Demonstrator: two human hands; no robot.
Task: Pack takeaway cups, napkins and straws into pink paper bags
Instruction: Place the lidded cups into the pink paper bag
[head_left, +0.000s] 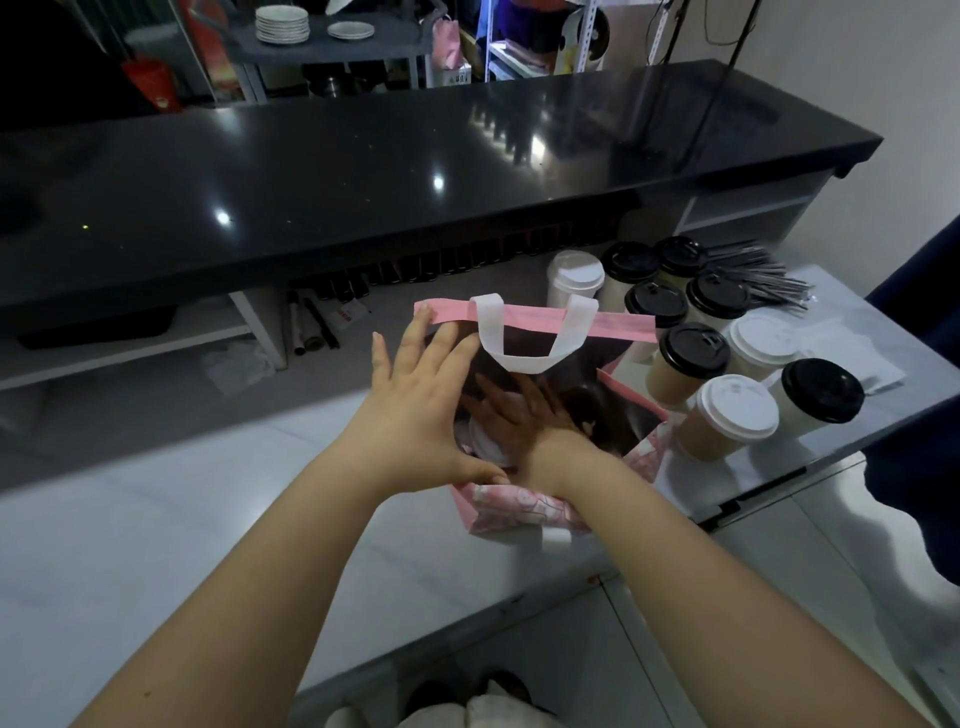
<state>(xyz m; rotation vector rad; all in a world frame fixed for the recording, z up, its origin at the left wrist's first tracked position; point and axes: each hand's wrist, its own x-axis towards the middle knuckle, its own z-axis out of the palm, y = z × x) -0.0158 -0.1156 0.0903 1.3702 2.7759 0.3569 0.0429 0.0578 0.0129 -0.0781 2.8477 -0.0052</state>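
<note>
The left hand (415, 410) is spread open, its straight fingertips touching the far rim of the pink paper bag (623, 328) and its thumb on the near rim. Just right of it, the right hand (519, 415) lies inside the bag, fingers splayed and dim in shadow. Something pale beneath it is hard to make out. Lidded takeaway cups (727, 415) stand right of that hand.
</note>
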